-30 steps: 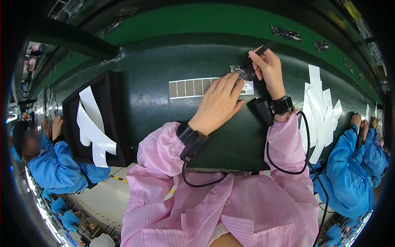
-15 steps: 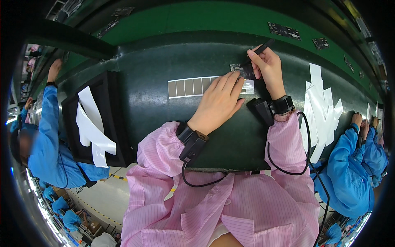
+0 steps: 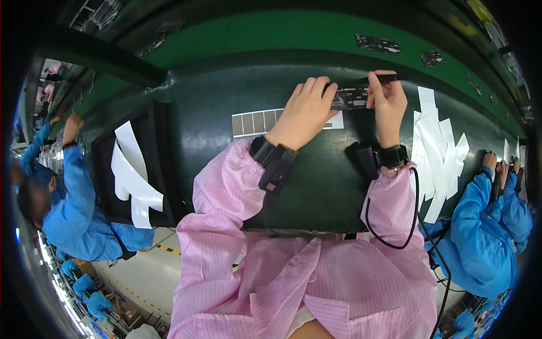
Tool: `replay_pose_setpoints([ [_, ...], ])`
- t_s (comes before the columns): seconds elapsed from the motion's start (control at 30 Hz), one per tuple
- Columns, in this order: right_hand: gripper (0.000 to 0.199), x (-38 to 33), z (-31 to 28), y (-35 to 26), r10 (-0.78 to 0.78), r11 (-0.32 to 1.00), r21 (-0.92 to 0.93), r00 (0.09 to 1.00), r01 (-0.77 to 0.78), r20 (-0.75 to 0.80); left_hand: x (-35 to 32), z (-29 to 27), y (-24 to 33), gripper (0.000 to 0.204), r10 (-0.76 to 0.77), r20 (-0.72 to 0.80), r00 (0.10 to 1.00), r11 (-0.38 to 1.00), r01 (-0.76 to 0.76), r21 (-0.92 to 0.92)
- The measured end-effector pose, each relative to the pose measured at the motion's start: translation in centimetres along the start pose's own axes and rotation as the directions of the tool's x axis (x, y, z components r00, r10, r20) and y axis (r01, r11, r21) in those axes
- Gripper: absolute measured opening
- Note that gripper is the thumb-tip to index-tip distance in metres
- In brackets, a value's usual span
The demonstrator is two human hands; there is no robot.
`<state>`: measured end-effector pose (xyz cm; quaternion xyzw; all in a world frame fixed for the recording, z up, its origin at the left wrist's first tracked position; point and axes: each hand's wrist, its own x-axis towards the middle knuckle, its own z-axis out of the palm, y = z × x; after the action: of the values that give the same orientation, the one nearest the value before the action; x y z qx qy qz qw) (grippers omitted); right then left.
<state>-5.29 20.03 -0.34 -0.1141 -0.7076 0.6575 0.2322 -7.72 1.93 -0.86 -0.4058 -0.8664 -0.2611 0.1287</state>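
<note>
A black tray (image 3: pixel 101 169) with white strips (image 3: pixel 131 176) sits at the bench's (image 3: pixel 316 198) left end, by a co-worker in blue (image 3: pixel 68 209); open dark bench lies between it and a grey label strip (image 3: pixel 257 122); the left hand (image 3: pixel 307 110) lies over that strip's right end, fingers curled onto the left end of a dark board (image 3: pixel 351 99). The right hand (image 3: pixel 387 101) pinches the board's right end, a black tool (image 3: pixel 384 78) in its grip; the board sits mid-bench near the far edge; more white strips (image 3: pixel 437 147) crowd the right, before another blue sleeve (image 3: pixel 480 226).
</note>
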Motion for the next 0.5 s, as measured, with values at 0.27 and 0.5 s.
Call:
replay_pose_setpoints([
  [0.27,0.017,-1.0,-4.5,1.1,0.06,0.991,0.127,0.993,-0.048,-0.097,5.4,-2.3,-5.5,0.052,0.126,-0.023,0.992,0.991,-0.127,-0.043],
  [0.5,0.016,-1.5,-4.2,0.6,0.077,0.989,0.134,0.994,-0.067,-0.073,9.2,-0.9,-10.0,0.061,-0.006,-0.134,0.991,0.962,0.042,0.27],
])
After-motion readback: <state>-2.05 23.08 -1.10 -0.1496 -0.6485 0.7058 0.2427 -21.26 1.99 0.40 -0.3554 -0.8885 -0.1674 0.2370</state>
